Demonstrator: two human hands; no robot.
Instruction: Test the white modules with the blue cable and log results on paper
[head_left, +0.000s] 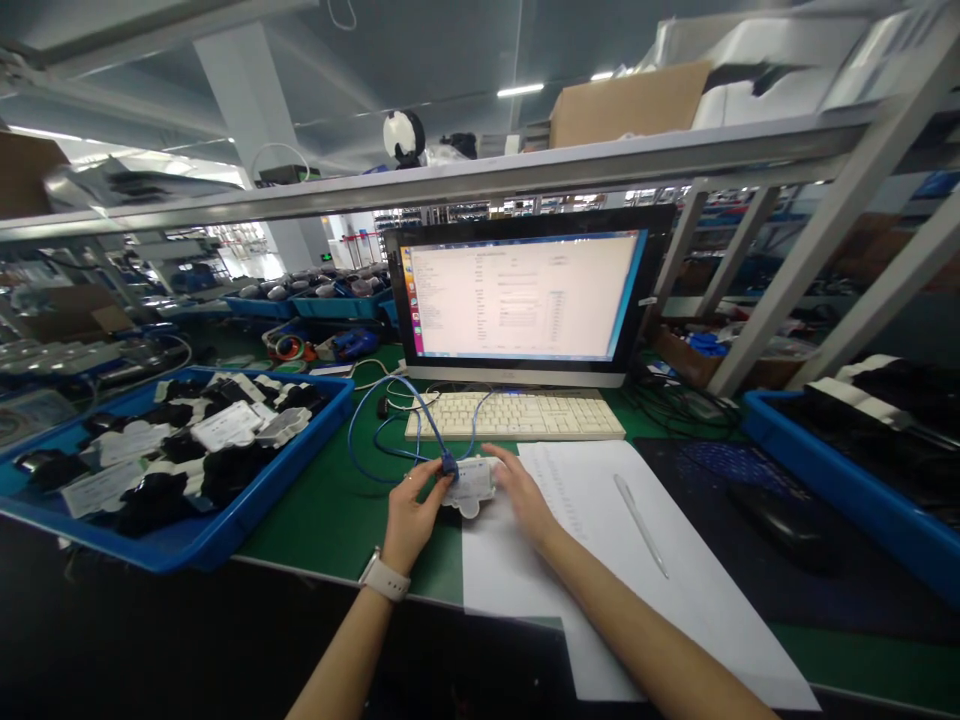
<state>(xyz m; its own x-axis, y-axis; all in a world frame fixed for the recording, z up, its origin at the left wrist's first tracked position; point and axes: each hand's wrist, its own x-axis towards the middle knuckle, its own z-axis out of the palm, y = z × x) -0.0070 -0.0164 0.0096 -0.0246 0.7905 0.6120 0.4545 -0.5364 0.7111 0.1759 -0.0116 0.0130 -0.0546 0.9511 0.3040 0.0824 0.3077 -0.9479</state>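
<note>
A small white device (472,485) rests on the green bench just in front of the keyboard (516,416). My right hand (525,500) grips its right side with curled fingers. My left hand (416,510) pinches the blue plug (448,464) of a blue cable (390,420) at the device's left end. The cable loops back towards the monitor (525,295). A pale watch sits on my left wrist.
A blue tray (225,530) of black and white parts lies at left, another blue tray (847,480) at right. White paper sheets (600,540) with a pen (641,525) lie under my right arm. A black mouse (780,520) sits on a dark mat. A shelf rail runs overhead.
</note>
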